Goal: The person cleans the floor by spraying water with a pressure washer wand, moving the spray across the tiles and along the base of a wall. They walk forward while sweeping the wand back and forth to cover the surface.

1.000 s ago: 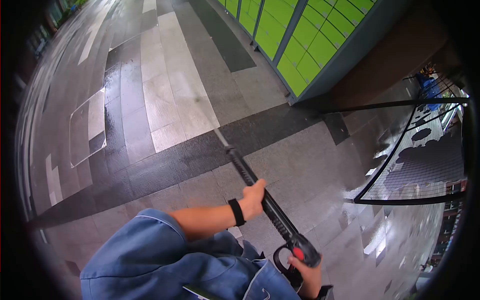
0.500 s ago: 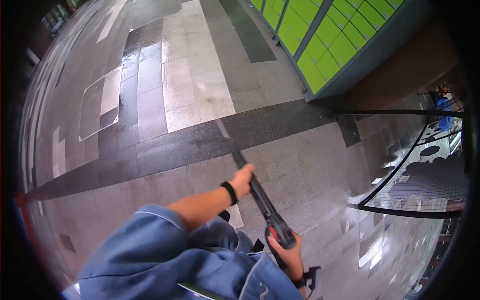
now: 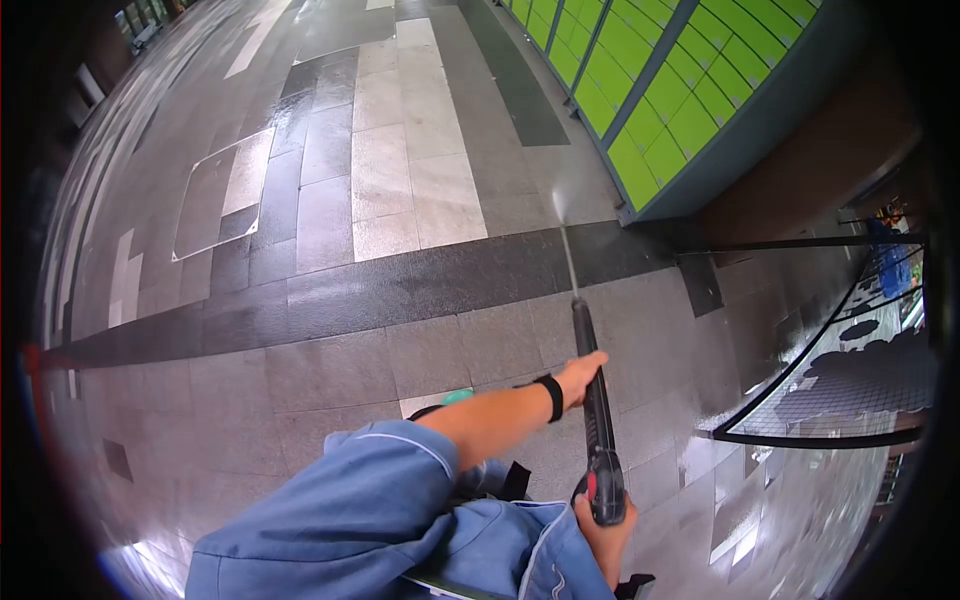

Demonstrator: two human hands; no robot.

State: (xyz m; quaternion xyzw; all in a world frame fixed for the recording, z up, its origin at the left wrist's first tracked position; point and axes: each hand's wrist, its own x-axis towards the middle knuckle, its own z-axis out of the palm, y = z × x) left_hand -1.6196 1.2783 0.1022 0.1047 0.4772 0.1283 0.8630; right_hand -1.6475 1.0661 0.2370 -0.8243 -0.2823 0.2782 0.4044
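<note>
A black pressure washer gun [image 3: 597,420] with a long thin lance [image 3: 570,260] points away from me toward the floor by the lockers. Mist [image 3: 560,205] spreads from its tip. My left hand [image 3: 580,378], with a black band at the wrist, wraps around the gun's barrel. At the rear, my right hand [image 3: 607,525] is closed around the grip, just behind a red part of the gun. The trigger and most of the right fingers are hidden under the gun's body. Paving tiles [image 3: 420,190] below are wet and shiny.
Green lockers [image 3: 650,110] in a grey frame stand at the upper right. A black-framed mesh panel [image 3: 850,390] is at the right, with blue items [image 3: 893,255] beyond it. A white-edged floor cover [image 3: 222,190] lies at the left.
The gun has swung to the right, its tip now nearer the foot of the lockers. Both hands have moved right with it and keep their hold.
</note>
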